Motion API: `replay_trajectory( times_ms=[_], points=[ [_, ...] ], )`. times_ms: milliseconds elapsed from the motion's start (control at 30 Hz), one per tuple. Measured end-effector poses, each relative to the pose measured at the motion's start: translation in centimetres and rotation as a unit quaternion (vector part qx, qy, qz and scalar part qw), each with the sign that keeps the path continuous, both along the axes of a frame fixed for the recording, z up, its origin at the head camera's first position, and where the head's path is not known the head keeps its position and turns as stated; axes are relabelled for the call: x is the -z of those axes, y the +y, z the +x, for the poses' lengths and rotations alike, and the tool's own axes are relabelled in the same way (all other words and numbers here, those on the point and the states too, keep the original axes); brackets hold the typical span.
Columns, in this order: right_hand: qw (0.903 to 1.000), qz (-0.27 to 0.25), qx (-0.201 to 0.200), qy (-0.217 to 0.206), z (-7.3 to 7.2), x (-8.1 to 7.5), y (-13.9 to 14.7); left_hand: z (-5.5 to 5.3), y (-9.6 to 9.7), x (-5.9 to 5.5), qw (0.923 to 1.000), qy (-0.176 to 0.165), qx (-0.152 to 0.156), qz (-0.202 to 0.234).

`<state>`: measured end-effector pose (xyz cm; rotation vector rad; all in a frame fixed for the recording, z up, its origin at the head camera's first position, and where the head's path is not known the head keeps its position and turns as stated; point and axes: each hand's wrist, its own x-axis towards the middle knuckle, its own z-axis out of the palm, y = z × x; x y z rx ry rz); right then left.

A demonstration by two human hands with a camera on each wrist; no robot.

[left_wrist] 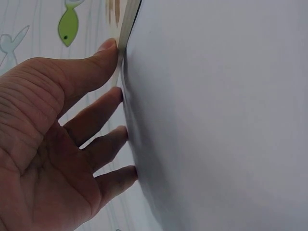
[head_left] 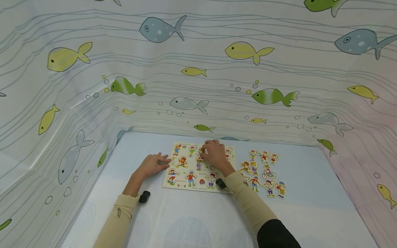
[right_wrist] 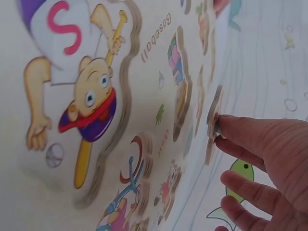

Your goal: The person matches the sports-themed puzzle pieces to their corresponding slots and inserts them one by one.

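Note:
A wooden puzzle board (head_left: 167, 182) with cartoon sports figures lies on the table, several raised pieces sitting on it. My right hand (head_left: 214, 153) is over its upper middle. In the right wrist view, thumb and index finger pinch a puzzle piece (right_wrist: 211, 147), seen edge-on, so its picture is hidden. The other fingers are loosely bent. A baseball player piece (right_wrist: 72, 62) sits on the board close to that camera. At the board's left edge is my left hand (head_left: 152, 165); its thumb touches the edge (left_wrist: 126, 29) and the fingers extend against the table.
Loose puzzle pieces lie in a group to the right of the board, among them a cyclist (head_left: 268, 172) and a figure in a blue cap (head_left: 281, 189). The pale table (head_left: 192, 217) is bordered by a fish-patterned cloth (head_left: 211, 100) at the back and sides.

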<state>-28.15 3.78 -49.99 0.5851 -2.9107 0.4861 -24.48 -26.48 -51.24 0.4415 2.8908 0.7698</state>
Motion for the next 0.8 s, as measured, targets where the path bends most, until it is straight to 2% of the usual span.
replay_trajectory(
  times_ms=[567, 800],
  points=[
    [0.9994, -0.018, -0.021, -0.02, -0.5, -0.3, -3.1, 0.0, -0.1, 0.2, 0.9999, -0.007, 0.001, 0.007],
    [0.9992, 0.0, -0.031, -0.024, -0.9, -0.6, -4.7, -0.1, -0.1, 0.0, 0.9999, 0.0, 0.005, 0.012]
  ],
)
